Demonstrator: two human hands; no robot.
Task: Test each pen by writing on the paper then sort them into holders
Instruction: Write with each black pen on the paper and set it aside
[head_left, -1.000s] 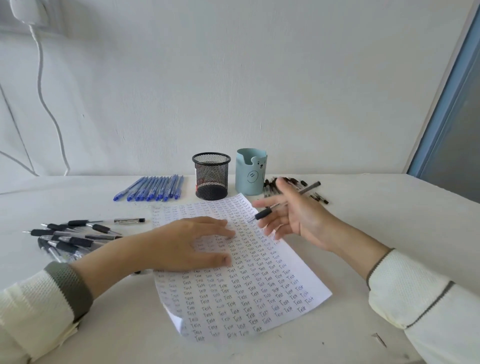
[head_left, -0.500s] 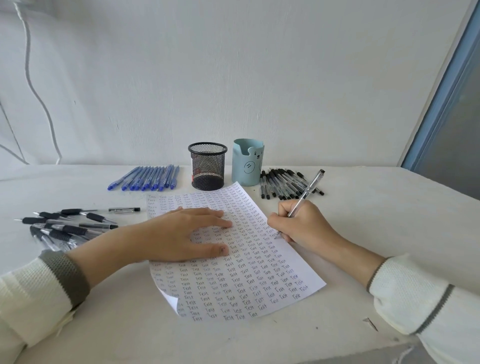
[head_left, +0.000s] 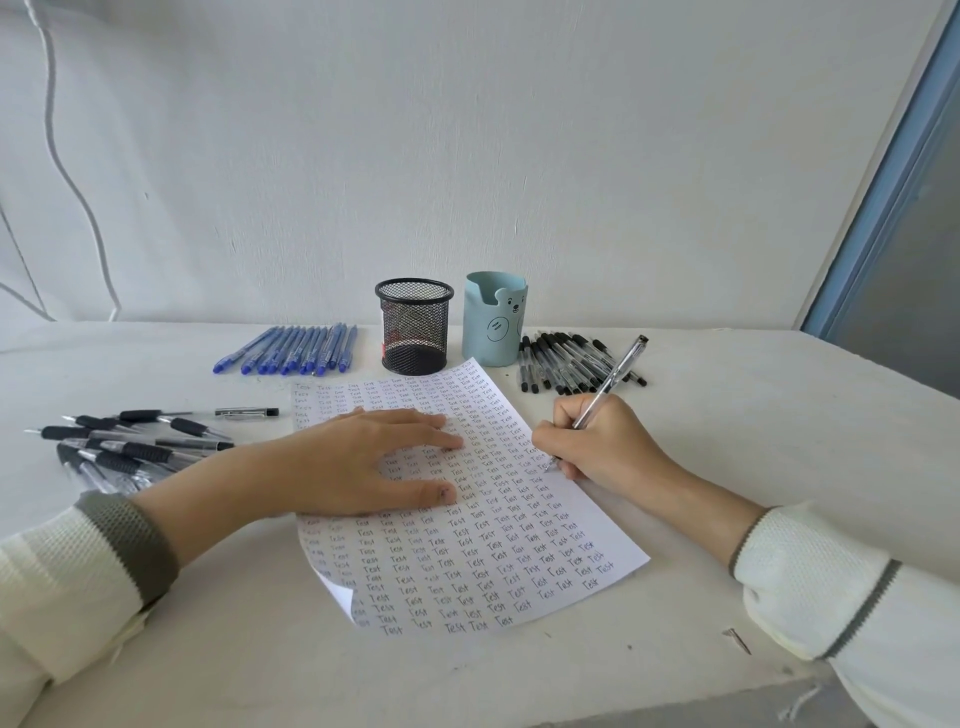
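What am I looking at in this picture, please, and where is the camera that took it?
No machine here: these are a person's two bare hands, seen from a camera worn on the head, looking forward and down. The left hand lies flat on the paper, a sheet filled with the word "Test". The right hand grips a clear pen, tip on the sheet. On the white table, a black mesh holder and a light blue bear holder stand behind the paper. Blue pens lie left of them, black-capped pens right, black-grip pens far left.
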